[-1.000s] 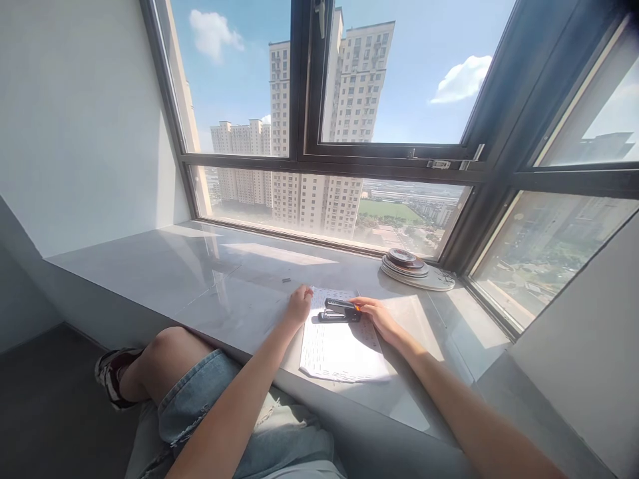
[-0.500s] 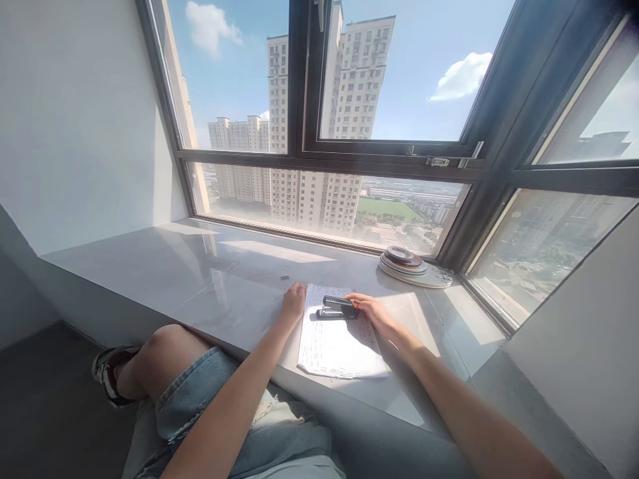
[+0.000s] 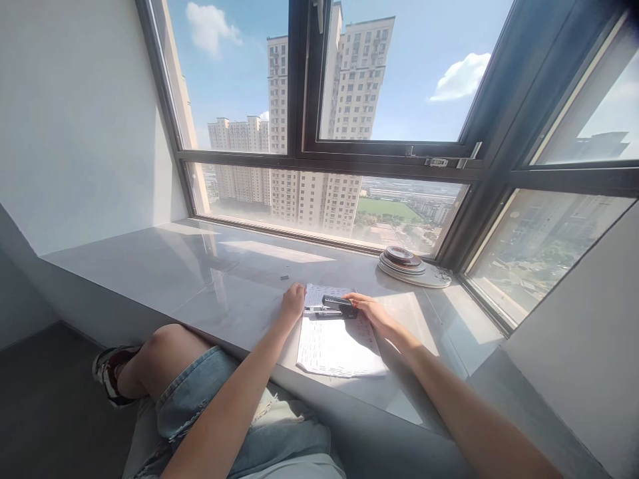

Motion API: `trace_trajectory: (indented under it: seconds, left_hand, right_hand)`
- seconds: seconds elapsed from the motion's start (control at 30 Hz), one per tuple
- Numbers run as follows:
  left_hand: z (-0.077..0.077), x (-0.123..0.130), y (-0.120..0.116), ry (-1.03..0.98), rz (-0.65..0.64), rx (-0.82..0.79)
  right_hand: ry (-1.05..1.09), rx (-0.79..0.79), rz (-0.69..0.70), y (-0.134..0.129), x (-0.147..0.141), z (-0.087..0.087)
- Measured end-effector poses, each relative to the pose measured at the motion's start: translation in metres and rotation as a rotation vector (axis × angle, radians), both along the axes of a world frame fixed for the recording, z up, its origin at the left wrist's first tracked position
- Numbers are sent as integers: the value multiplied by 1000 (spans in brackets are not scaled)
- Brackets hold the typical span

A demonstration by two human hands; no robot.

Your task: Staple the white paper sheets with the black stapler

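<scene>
A black stapler (image 3: 337, 306) lies level over the upper part of a stack of white paper sheets (image 3: 339, 346) covered in rows of dark marks. My right hand (image 3: 372, 311) is closed around the stapler's rear end from the right. From the stapler's front, a thin silvery part (image 3: 314, 311) sticks out toward the left. At the upper left edge of the sheets, my left hand (image 3: 293, 299) rests with its fingers curled closed; what they hold, if anything, is hidden. A small grey strip (image 3: 284, 277) lies on the ledge just beyond my left hand.
A stack of plates (image 3: 402, 261) sits on a pale board (image 3: 439, 278) by the window corner. The glossy grey ledge (image 3: 150, 266) runs along the window frame (image 3: 239, 159). My bent knee (image 3: 167, 342) is below its front edge.
The stapler's silvery part now reaches out past its front to the left, where earlier it ended under the front. Both hands have stayed almost in place.
</scene>
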State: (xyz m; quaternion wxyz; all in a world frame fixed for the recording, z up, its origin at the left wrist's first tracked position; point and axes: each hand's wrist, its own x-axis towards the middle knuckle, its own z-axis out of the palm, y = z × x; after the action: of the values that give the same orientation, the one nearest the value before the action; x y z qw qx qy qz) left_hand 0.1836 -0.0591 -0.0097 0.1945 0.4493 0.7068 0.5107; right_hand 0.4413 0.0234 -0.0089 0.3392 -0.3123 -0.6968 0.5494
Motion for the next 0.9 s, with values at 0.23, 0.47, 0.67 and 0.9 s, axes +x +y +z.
trace_trajectory:
  seconds: [0.23,0.47,0.67,0.9]
  left_hand:
    - [4,1,-3,1,5,10]
    - [7,6,-4,45,-18,69]
    - [4,7,-4,121,-45,119]
    - [7,7,-5,144,9,144]
  right_hand:
    - [-56,111,-40,-8,-4,5]
    - [-261,341,-17,-13,-5,6]
    - [-317,551,-101,-17,-10,1]
    - [-148,633,-309,-28,-7,16]
